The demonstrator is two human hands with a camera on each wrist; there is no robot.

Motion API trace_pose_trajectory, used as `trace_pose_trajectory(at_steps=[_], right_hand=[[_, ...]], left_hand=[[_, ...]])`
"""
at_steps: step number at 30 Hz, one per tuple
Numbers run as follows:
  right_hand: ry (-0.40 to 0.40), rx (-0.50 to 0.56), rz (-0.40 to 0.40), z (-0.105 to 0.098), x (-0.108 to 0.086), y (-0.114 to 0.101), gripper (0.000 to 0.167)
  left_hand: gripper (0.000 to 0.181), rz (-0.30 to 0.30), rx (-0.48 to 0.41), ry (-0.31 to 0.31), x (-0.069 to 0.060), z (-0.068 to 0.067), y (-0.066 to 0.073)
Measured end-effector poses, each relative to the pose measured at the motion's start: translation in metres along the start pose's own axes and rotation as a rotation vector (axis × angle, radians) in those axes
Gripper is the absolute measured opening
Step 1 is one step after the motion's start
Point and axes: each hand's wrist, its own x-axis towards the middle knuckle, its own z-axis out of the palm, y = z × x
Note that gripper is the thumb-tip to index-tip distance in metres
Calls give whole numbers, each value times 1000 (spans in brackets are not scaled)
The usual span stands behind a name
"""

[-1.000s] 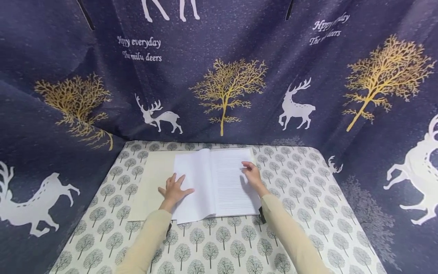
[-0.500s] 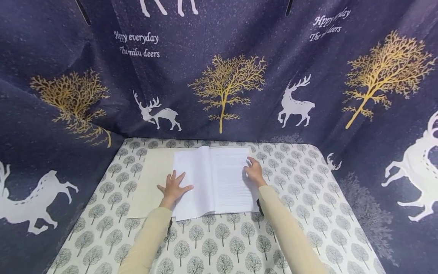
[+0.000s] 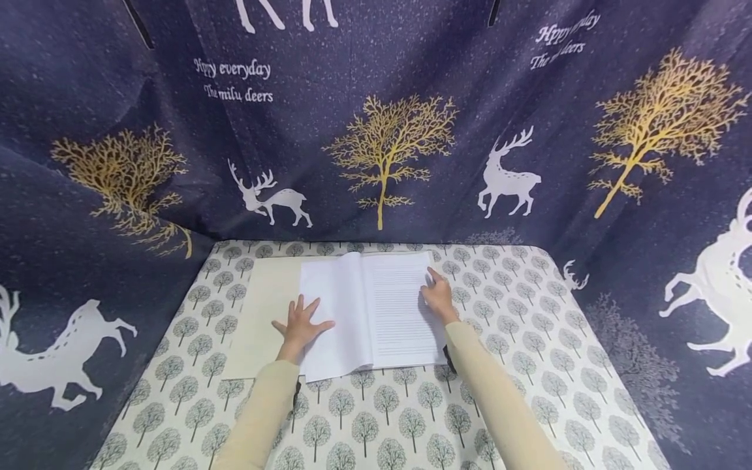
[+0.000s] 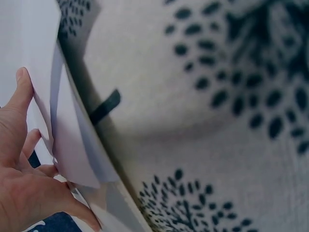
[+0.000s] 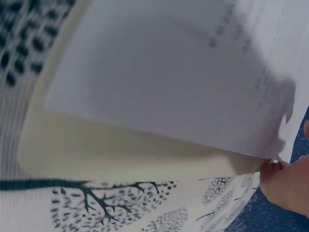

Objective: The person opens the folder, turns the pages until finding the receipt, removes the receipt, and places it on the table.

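Observation:
A booklet with a cream cover point(image 3: 267, 294) lies open on the cloth. Its turned white page point(image 3: 335, 281) bulges near the fold, and the right page point(image 3: 399, 313) carries printed lines. My left hand point(image 3: 301, 324) rests with fingers spread across the turned page and the cover. In the left wrist view, loose page edges point(image 4: 72, 140) curve up beside that hand. At the right page's outer edge, my right hand point(image 3: 438, 295) touches the paper, index finger and thumb apart. The right wrist view shows its bent fingers at the page edge; part of the hand is cut off.
A white cloth printed with trees point(image 3: 388, 418) covers the table. Behind it hangs a dark blue curtain point(image 3: 329, 137) with deer and golden trees, which also closes in both sides.
My right hand has shifted slightly outward to the right page's edge. The left hand stays spread on the turned page. The head view has tilted a little.

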Motion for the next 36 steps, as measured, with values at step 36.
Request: trace_pose_trajectory(at_steps=[36], right_hand=[[58,87,-45,-5,22,-23,55]], left_hand=[[85,10,-92,2,-3,2,-2]])
